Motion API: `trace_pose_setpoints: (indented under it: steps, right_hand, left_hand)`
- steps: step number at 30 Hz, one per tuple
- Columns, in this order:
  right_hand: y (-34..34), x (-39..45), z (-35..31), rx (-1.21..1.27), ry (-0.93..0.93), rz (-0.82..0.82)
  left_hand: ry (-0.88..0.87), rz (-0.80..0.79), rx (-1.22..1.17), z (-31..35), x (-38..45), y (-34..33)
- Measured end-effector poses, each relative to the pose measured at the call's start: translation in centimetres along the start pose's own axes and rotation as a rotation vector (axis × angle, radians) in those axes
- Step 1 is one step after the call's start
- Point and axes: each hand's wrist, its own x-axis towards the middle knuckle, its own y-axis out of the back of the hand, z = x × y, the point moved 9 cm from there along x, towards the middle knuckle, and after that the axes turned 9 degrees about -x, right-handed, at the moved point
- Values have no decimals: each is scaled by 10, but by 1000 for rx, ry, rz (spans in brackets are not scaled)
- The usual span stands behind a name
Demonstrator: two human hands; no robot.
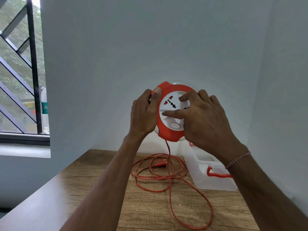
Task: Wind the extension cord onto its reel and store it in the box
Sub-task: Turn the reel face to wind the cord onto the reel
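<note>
Extension cord reel (168, 130) is held up in the air in front of the wall, above the far end of the wooden table (93, 185), between both hands. It is round, with an orange-red outer ring with lobed edges and a white centre face. The face carries socket holes, some dark, two with red shutters, plus a white oval button low on the face, just beside the right thumb.

Left hand (145, 114) is closed around the reel's left edge, thumb over the front of the orange ring, fingers behind and hidden. Right hand (201, 117) lies over the reel's right side, fingers spread, index fingertip and thumb pressed on the white face. Thin braided thread bracelet (237, 160) on the right wrist.

Orange cord (170, 165) hangs from the reel's bottom edge, below and between the hands, down to the table, where it lies in loose loops. Its orange plug (159, 164) rests inside the loops. One long loop runs toward the table's near edge.

Clear plastic box (211, 174) with a red handle sits open on the table below the right hand, partly hidden by the right forearm.

Left of the left hand, at the window (18, 67), a bottle (44, 107) has a green label; only "S" can be read, the rest cut off.
</note>
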Motion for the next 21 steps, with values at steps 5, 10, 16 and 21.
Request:
trace_pose_setpoints:
  steps: [5, 10, 16, 21]
  right_hand:
    - [8, -1, 14, 22, -158, 98]
    - [11, 1, 18, 116, -201, 104]
    - [30, 0, 13, 170, -68, 248]
    - [12, 2, 0, 133, 59, -9]
  left_hand:
    - [10, 23, -45, 2, 2, 4]
    - [27, 20, -51, 4, 2, 4]
    - [19, 14, -38, 5, 1, 3]
    - [16, 8, -33, 6, 1, 3]
